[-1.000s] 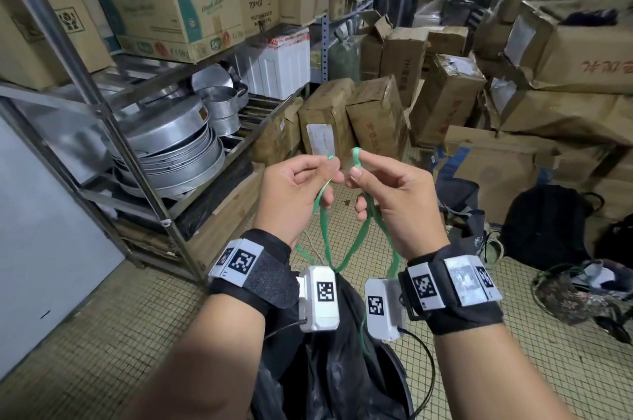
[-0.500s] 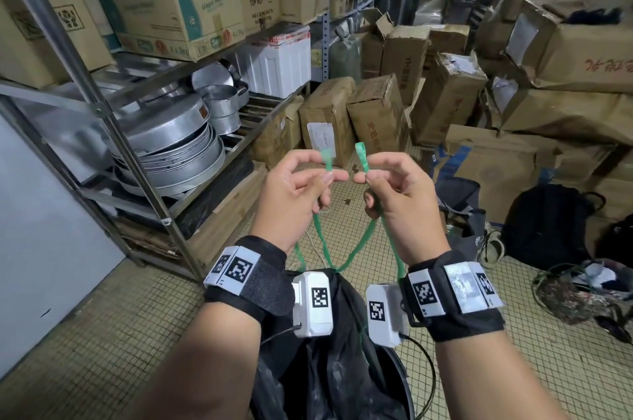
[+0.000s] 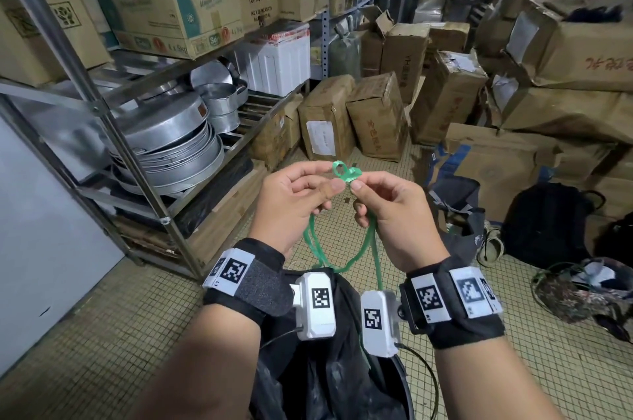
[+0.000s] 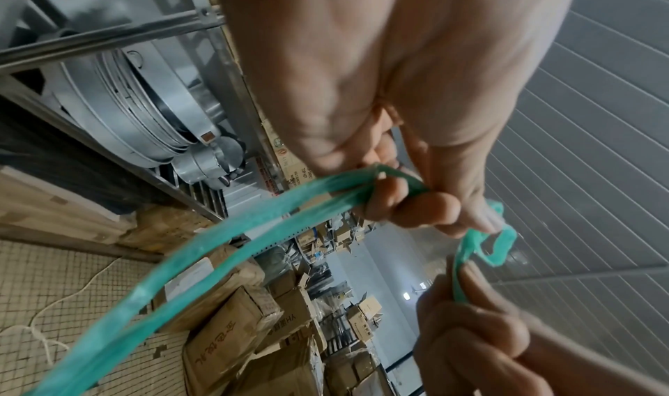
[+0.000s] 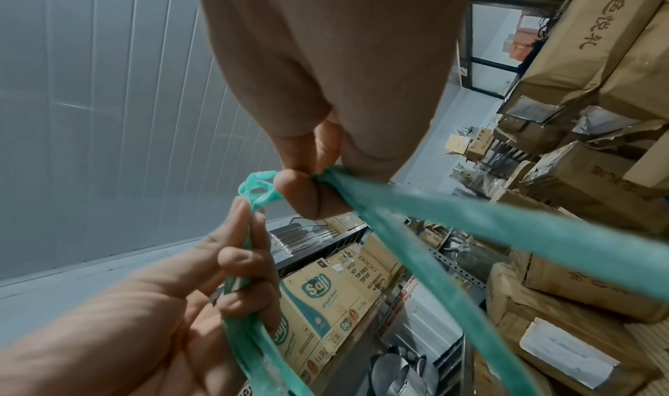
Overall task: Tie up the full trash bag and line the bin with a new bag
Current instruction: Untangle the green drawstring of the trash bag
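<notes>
The black trash bag (image 3: 325,368) stands low in the head view, between my forearms. Its green drawstring (image 3: 346,174) rises from the bag's mouth in long loops to my hands at chest height. My left hand (image 3: 322,186) pinches one strand between thumb and forefinger, with the lower fingers curled round the strands (image 4: 383,187). My right hand (image 3: 368,186) pinches the other strand (image 5: 318,181) the same way. Between the two pinches the string ends are crossed into a small twisted loop (image 5: 259,187). The bin itself is mostly hidden under the bag.
A metal shelf rack (image 3: 113,132) with stacked round pans (image 3: 171,152) stands at the left. Cardboard boxes (image 3: 376,118) pile up ahead and to the right. A black backpack (image 3: 548,224) and clothes lie on the tiled floor (image 3: 102,334) at the right.
The two string ends, held upright and apart half a second ago, are now crossed into a small loop between my fingertips. Both hands stay close together at the same height.
</notes>
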The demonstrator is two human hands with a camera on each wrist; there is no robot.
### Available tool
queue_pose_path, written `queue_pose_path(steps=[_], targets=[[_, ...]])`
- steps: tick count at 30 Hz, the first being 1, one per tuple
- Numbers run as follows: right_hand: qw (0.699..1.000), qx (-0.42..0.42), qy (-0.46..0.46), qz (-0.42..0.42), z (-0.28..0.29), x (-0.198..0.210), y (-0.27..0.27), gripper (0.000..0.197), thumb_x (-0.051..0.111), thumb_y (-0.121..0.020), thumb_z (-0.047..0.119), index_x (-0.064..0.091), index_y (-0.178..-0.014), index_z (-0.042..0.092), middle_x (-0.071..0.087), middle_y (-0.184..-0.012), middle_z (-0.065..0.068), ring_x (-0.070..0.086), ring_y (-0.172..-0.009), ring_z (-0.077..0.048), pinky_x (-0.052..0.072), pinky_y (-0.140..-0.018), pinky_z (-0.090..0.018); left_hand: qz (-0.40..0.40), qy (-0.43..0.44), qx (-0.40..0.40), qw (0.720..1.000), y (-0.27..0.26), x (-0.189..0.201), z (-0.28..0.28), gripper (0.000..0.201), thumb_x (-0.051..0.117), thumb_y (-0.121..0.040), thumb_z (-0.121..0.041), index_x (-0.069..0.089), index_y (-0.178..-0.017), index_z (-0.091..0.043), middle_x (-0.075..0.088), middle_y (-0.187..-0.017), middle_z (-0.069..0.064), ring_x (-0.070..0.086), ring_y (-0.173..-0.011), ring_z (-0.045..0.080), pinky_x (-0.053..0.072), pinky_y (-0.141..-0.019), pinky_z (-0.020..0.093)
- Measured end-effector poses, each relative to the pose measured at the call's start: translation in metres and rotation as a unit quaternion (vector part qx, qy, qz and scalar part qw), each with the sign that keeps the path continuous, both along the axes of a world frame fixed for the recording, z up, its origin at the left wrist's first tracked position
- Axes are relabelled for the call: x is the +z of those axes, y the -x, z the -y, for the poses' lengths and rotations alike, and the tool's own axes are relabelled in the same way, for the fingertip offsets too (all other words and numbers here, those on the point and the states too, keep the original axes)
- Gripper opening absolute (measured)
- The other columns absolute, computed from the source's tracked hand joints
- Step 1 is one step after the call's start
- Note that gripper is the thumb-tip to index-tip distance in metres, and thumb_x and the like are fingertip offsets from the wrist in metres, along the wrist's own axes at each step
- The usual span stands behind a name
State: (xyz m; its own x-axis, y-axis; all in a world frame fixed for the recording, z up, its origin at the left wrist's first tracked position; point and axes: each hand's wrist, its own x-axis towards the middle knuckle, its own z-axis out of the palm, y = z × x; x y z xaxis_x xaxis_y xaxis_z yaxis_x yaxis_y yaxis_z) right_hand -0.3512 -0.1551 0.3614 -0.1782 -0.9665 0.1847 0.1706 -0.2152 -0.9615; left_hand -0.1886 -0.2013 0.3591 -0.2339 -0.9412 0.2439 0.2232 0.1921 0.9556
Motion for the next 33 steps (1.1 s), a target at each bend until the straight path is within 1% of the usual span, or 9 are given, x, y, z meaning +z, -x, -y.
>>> queue_pose_path(steps=[3,8,11,15,22,25,29,31,33], targets=[[0.999,0.029,-0.003,-0.021,-0.004,0.003,-0.005,0.007,0.064,-0.093,0.006,0.069,-0.093,0.002,0.049,-0.060,-0.007,0.043,-0.052,-0.013,0.036,-0.048,-0.022,0.009,-0.004,0.000,1.000,0.002,-0.001,0.000,0.042,0.085,-0.070,-0.030,0.074,-0.111,-0.026,0.070,-0.072,-0.005,0.060,-0.060,0.007,0.046,-0.055,0.017],[0.999,0.043,-0.015,-0.007,-0.006,0.009,-0.002,0.021,0.065,-0.093,0.014,0.068,-0.091,-0.007,0.049,-0.077,-0.015,0.038,-0.062,-0.018,0.029,-0.055,-0.029,0.041,0.041,0.013,0.998,-0.002,-0.002,0.000,0.013,0.084,-0.079,-0.021,0.080,-0.091,-0.022,0.072,-0.071,-0.001,0.061,-0.060,0.010,0.046,-0.053,0.019],[0.999,-0.002,0.005,-0.048,-0.007,0.010,-0.004,0.026,0.070,-0.091,0.027,0.075,-0.087,0.002,0.043,-0.066,-0.013,0.032,-0.056,-0.018,0.028,-0.050,-0.028,0.061,0.050,0.014,0.997,-0.002,-0.001,0.001,0.010,0.085,-0.079,-0.018,0.080,-0.086,-0.020,0.070,-0.065,0.000,0.062,-0.058,0.012,0.046,-0.053,0.018],[0.998,-0.051,0.004,-0.023,-0.002,0.005,-0.004,0.028,0.063,-0.096,0.017,0.069,-0.078,-0.005,0.041,-0.057,-0.008,0.033,-0.051,-0.016,0.027,-0.046,-0.025,0.085,0.074,0.005,0.994,0.000,0.003,0.000,0.012,0.087,-0.075,-0.015,0.080,-0.084,-0.019,0.075,-0.072,0.002,0.068,-0.061,0.012,0.048,-0.055,0.017],[0.987,-0.112,-0.046,-0.102,0.007,-0.006,0.006,0.007,0.073,-0.088,0.016,0.072,-0.083,0.011,0.056,-0.059,-0.007,0.046,-0.049,-0.015,0.036,-0.051,-0.028,0.187,0.182,0.049,0.964,-0.002,0.003,0.000,0.016,0.087,-0.074,-0.013,0.080,-0.083,-0.025,0.074,-0.086,-0.006,0.070,-0.084,0.011,0.055,-0.076,0.023],[0.978,-0.125,-0.043,-0.159,0.011,-0.004,0.010,0.021,0.080,-0.081,0.019,0.062,-0.091,0.017,0.064,-0.062,-0.009,0.053,-0.047,-0.013,0.042,-0.050,-0.027,0.191,0.233,0.068,0.951,-0.002,0.001,-0.001,0.014,0.085,-0.077,-0.010,0.079,-0.083,-0.022,0.074,-0.088,-0.011,0.071,-0.087,0.010,0.053,-0.076,0.016],[0.946,-0.070,-0.039,-0.313,0.009,0.001,0.012,0.022,0.069,-0.091,0.032,0.068,-0.076,0.016,0.057,-0.055,0.005,0.046,-0.048,-0.004,0.039,-0.051,-0.024,0.205,0.236,0.079,0.946,-0.004,-0.003,-0.001,0.009,0.081,-0.082,-0.013,0.075,-0.082,-0.019,0.076,-0.093,-0.016,0.072,-0.092,0.004,0.058,-0.080,0.021],[0.961,0.014,-0.070,-0.267,0.007,0.002,0.011,0.026,0.059,-0.095,0.027,0.070,-0.077,0.013,0.044,-0.053,0.009,0.037,-0.052,-0.010,0.030,-0.053,-0.030,0.203,0.209,0.073,0.954,-0.004,-0.004,0.000,0.011,0.078,-0.085,-0.012,0.070,-0.082,-0.017,0.077,-0.095,-0.014,0.072,-0.093,0.003,0.059,-0.083,0.028],[0.968,0.080,-0.076,-0.225,0.005,0.003,0.012,0.013,0.059,-0.085,0.017,0.069,-0.079,0.010,0.045,-0.059,0.005,0.037,-0.058,-0.013,0.031,-0.057,-0.035,0.213,0.184,0.059,0.958,-0.006,-0.003,0.001,0.014,0.075,-0.088,-0.012,0.065,-0.081,-0.020,0.077,-0.095,-0.012,0.072,-0.093,0.005,0.060,-0.085,0.037]])
